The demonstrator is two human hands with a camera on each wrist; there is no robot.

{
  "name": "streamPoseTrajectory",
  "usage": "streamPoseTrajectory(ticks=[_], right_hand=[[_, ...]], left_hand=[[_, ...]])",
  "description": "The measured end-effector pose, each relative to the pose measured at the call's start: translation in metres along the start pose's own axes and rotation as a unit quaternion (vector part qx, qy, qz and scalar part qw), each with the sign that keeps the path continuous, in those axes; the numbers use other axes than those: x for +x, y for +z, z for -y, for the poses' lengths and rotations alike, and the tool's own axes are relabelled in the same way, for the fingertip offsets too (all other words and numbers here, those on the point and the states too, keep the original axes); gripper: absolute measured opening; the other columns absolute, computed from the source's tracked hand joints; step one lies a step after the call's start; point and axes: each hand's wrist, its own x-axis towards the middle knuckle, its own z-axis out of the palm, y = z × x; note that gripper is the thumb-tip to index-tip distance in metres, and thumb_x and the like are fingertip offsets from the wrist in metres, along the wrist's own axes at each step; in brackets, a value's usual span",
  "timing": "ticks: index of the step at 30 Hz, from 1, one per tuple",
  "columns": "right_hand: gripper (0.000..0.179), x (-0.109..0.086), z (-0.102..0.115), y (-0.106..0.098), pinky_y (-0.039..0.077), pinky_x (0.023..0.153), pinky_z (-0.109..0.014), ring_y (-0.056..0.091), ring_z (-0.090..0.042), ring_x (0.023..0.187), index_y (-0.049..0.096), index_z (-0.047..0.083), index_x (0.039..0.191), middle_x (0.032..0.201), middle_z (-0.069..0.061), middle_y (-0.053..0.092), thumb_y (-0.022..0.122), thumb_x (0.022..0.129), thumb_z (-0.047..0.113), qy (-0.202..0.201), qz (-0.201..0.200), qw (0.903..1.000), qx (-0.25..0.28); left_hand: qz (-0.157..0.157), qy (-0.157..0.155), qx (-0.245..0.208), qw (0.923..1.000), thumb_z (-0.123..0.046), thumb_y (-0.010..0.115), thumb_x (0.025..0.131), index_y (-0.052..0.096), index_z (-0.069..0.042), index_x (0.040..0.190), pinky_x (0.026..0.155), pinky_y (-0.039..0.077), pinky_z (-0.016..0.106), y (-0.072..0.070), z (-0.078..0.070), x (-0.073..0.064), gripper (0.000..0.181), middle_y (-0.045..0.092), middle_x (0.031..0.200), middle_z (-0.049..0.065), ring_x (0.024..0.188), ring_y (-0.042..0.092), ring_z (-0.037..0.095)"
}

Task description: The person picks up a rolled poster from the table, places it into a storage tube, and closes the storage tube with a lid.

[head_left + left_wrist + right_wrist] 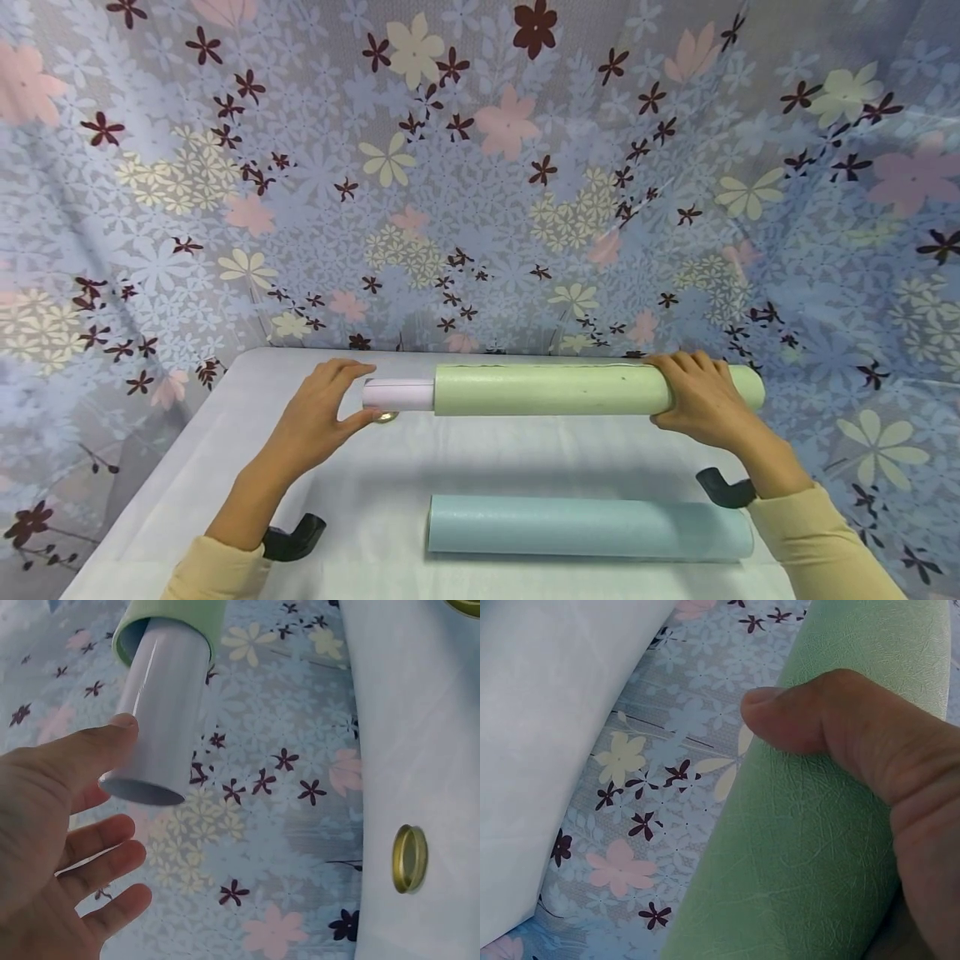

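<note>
A long pale green cardboard tube (555, 390) is held level above the white table by my right hand (697, 396), gripping it near its right end. In the right wrist view the thumb (795, 720) lies along the tube's textured surface. A narrower white tube (397, 395) sticks out of the green tube's left end. My left hand (326, 408) is at the white tube's free end, thumb and fingers spread apart around it. In the left wrist view its thumb (112, 742) overlaps the white tube's side, while the other fingers are loosely bent beside the end.
A light blue tube (588, 528) lies on the white table (360, 517) nearer to me. Behind my left hand is a small gold ring-shaped lid (386, 417). Black bent pieces (295, 537) show beside both forearms. A flowered curtain (480, 208) hangs behind the table.
</note>
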Motion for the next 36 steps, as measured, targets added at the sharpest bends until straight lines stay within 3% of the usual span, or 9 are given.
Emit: streamPoseTrajectory(ticks=[8, 15, 20, 26, 36], right_hand=[[0.076, -0.001, 0.001, 0.000, 0.032, 0.084, -0.058, 0.045, -0.042, 0.107, 0.051, 0.010, 0.128, 0.119, -0.020, 0.057, 0.084, 0.061, 0.025, 0.003, 0.002, 1.0000, 0.005], [0.076, 0.000, 0.003, 0.000, 0.032, 0.083, -0.057, 0.046, -0.042, 0.107, 0.051, 0.010, 0.127, 0.117, -0.020, 0.057, 0.084, 0.061, 0.025, 0.006, 0.005, 1.0000, 0.003], [0.076, 0.000, 0.004, 0.001, 0.032, 0.083, -0.057, 0.046, -0.042, 0.106, 0.050, 0.010, 0.127, 0.118, -0.020, 0.057, 0.084, 0.061, 0.025, 0.008, 0.009, 0.9999, 0.003], [0.076, 0.001, 0.004, 0.002, 0.032, 0.084, -0.058, 0.046, -0.041, 0.106, 0.051, 0.010, 0.127, 0.117, -0.020, 0.057, 0.085, 0.061, 0.026, 0.011, 0.013, 0.9999, 0.001], [0.075, 0.000, 0.004, 0.004, 0.032, 0.084, -0.057, 0.046, -0.040, 0.105, 0.051, 0.010, 0.126, 0.116, -0.019, 0.058, 0.085, 0.061, 0.026, 0.010, 0.013, 0.9999, 0.003]], left_hand=[[0.012, -0.035, -0.092, 0.9951, -0.019, 0.075, 0.080, 0.054, -0.009, 0.127, 0.090, 0.047, 0.053, 0.002, 0.015, -0.007, 0.052, 0.056, 0.124, 0.010, 0.112, 0.055, 0.030], [0.021, -0.053, -0.171, 0.9837, -0.017, 0.072, 0.082, 0.053, -0.011, 0.128, 0.092, 0.047, 0.051, 0.003, 0.024, -0.010, 0.050, 0.058, 0.125, 0.011, 0.110, 0.060, 0.029], [0.032, -0.070, -0.211, 0.9745, -0.020, 0.069, 0.086, 0.053, -0.015, 0.129, 0.094, 0.048, 0.046, 0.005, 0.029, -0.011, 0.047, 0.058, 0.128, 0.007, 0.110, 0.062, 0.025], [0.053, -0.100, -0.253, 0.9610, -0.024, 0.067, 0.088, 0.053, -0.018, 0.130, 0.085, 0.053, 0.034, 0.004, 0.033, -0.013, 0.045, 0.059, 0.128, 0.007, 0.113, 0.061, 0.026], [0.078, -0.112, -0.298, 0.9446, -0.024, 0.066, 0.088, 0.051, -0.018, 0.132, 0.084, 0.055, 0.036, 0.008, 0.035, -0.014, 0.047, 0.056, 0.131, 0.012, 0.116, 0.057, 0.036]])
